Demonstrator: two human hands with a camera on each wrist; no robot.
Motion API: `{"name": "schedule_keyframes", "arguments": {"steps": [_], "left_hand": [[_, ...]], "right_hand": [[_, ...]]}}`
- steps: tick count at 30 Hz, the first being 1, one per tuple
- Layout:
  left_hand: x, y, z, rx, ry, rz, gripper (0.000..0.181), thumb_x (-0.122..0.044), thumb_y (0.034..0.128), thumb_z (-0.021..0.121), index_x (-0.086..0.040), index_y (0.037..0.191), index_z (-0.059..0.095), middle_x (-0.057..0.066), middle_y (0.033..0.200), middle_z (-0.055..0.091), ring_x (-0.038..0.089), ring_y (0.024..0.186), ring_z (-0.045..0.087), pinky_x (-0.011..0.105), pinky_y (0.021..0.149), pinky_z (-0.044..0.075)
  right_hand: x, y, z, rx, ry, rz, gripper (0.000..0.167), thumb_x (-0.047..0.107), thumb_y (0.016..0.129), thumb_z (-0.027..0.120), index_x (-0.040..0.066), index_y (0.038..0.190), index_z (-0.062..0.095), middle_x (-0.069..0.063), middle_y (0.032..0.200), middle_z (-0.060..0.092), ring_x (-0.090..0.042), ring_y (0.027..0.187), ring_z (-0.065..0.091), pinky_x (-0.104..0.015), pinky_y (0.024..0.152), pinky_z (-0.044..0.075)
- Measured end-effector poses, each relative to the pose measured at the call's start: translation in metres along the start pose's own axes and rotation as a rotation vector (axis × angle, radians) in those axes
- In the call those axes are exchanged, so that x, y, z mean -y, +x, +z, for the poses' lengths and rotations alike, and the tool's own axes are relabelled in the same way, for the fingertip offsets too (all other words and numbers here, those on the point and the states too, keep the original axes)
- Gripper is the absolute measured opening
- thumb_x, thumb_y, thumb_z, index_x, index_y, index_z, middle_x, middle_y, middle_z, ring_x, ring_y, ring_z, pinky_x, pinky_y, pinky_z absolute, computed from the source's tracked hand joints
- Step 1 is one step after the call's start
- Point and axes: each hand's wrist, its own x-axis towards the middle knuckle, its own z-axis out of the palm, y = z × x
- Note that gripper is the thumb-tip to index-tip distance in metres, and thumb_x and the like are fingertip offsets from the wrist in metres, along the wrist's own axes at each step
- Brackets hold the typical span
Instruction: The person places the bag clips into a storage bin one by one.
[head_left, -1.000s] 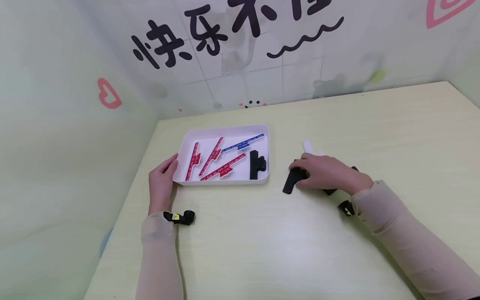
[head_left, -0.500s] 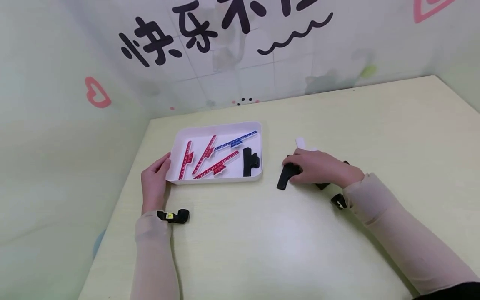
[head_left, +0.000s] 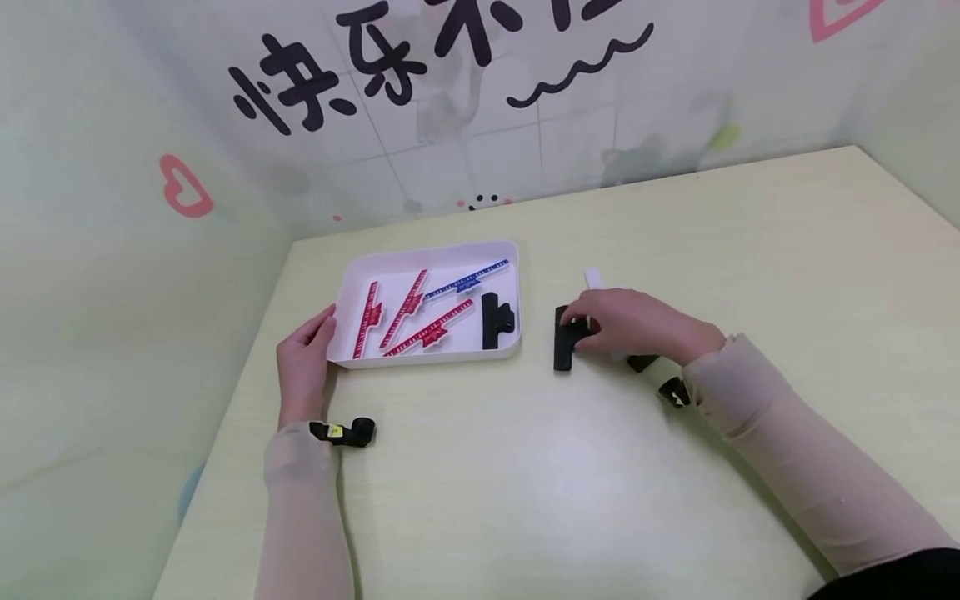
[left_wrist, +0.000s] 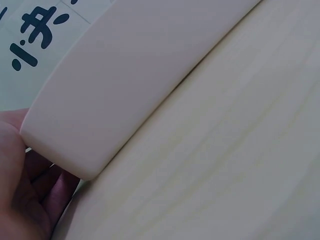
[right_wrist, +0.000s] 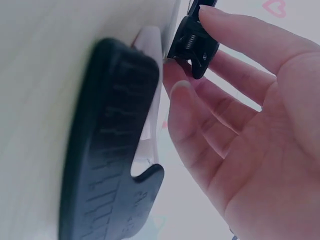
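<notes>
My left hand (head_left: 303, 367) grips the left front corner of a white tray (head_left: 420, 360), thumb at its rim; the left wrist view shows the hand (left_wrist: 20, 185) on the tray's corner (left_wrist: 90, 125). Inside the tray lie several red clips (head_left: 432, 334), one blue clip (head_left: 467, 283) and one black clip (head_left: 491, 321). To the tray's right my right hand (head_left: 637, 325) pinches a black clip (head_left: 563, 342) at the table. The right wrist view shows the hand (right_wrist: 255, 110) with thumb and fingers on that clip (right_wrist: 197, 45).
Another black clip (right_wrist: 112, 145) lies near the right palm, mostly hidden under the hand in the head view. A white piece (head_left: 593, 278) lies behind the right hand. Black wrist cameras sit at the left cuff (head_left: 345, 432) and right cuff (head_left: 675, 392). A wall stands behind the table.
The black clip in my right hand has turned from slanting to nearly straight. My left hand still holds the tray corner. The whole head view has shifted slightly.
</notes>
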Motion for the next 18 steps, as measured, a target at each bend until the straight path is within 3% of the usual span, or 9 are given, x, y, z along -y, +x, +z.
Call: {"name": "schedule_keyframes", "arguments": {"steps": [12,18], "left_hand": [[0.0023,0.0011,0.0000,-0.005,-0.007,-0.003,0.035,-0.047,0.0789,0.059,-0.036,0.112,0.061,-0.011,0.126,0.050,0.006,0.122,0.037,0.026,0.098,0.035],[0.0021,0.0008,0.0004,-0.004,-0.006,-0.006,0.036,-0.048,0.0787,0.059,-0.037,0.112,0.061,-0.011,0.127,0.049,0.007,0.122,0.037,0.027,0.099,0.034]], "right_hand": [[-0.0038,0.0015,-0.0010,-0.059,0.041,-0.004,0.030,0.031,0.077,0.070,0.018,0.104,0.065,0.007,0.093,0.058,-0.010,0.076,0.052,-0.029,0.072,0.043],[-0.0011,0.0007,-0.0046,-0.141,0.044,-0.029,0.028,0.033,0.079,0.068,0.018,0.103,0.065,0.006,0.093,0.058,-0.010,0.076,0.052,-0.029,0.071,0.043]]}}
